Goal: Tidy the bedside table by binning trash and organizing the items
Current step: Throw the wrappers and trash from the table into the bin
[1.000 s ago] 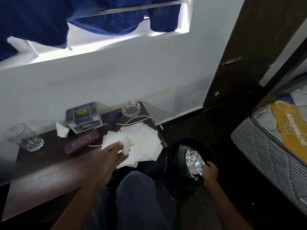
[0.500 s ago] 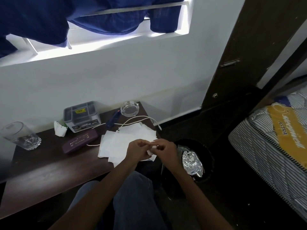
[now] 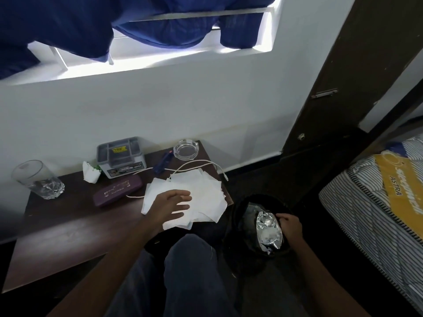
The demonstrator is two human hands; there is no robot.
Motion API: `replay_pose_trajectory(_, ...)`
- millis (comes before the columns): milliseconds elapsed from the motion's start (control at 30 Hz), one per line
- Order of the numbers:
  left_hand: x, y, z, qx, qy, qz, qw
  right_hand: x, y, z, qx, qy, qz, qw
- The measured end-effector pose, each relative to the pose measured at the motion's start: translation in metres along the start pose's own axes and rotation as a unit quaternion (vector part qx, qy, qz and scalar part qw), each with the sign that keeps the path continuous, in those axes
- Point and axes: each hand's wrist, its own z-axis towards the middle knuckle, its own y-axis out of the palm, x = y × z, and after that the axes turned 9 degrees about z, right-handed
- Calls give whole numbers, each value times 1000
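- Your left hand (image 3: 174, 207) lies on the loose pile of white paper sheets (image 3: 206, 191), fingers straight and spread. It grips nothing.
- Your right hand (image 3: 290, 225) is down at the black bin (image 3: 238, 213), fingers curled against the crumpled foil (image 3: 267, 227). I cannot tell whether it holds anything.
- The sheets fan out from under your left palm, past your fingertips, toward the right edge of the bedside table (image 3: 80, 225).
- Judge them thin, light and limp. They probably slide over each other, so a single pinch would lift only 1 or 2.
- A better hold is likely to rake your fingers in toward your palm, bunch the pile into 1 soft wad, then close around its middle.
- A white cable (image 3: 196, 164) loops just beyond your fingertips, meeting the pile's far edge. It may drag along if caught in the bunch.
- The purple case (image 3: 117, 189), left of your wrist, looks rigid and easy to take across its width.
- The glass (image 3: 36, 179), well left of that hand, looks heavy, smooth and breakable. Wrap it low, around the body.
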Motion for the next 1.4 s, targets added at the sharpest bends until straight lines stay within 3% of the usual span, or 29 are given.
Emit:
replay_pose_trajectory(167,-27,-48,4,52,-12,-96,994,-40,20,-13,-24,34,153,987)
replay_pose_trajectory(500,-52,-138,19,227,27,-105,968,-196,138,-91,-243,-133,174,945)
replay_pose_trajectory(567,-56,-158,26,273,25,-68,959,-213,160,-107,-280,-145,163,935)
replay_pose_trajectory(700,-66,-195,56,388,15,120,914,-225,197,-130,-331,-149,127,923)
replay_pose_trajectory(800,-61,-207,83,364,7,256,895,-222,217,-137,-353,-142,106,918)
replay_pose_trajectory(900,-57,-213,105,287,-35,423,859,-214,225,-136,-355,-133,92,921)
replay_pose_trajectory(1067,-70,-229,125,224,-67,479,846,-205,220,-125,-346,-131,65,927)
replay_pose_trajectory(1200,-76,-237,113,260,-45,424,866,-204,212,-119,-324,-137,60,934)
replay_pose_trajectory(1400,-60,-218,66,370,80,153,913,-219,217,-139,-326,-145,88,930)
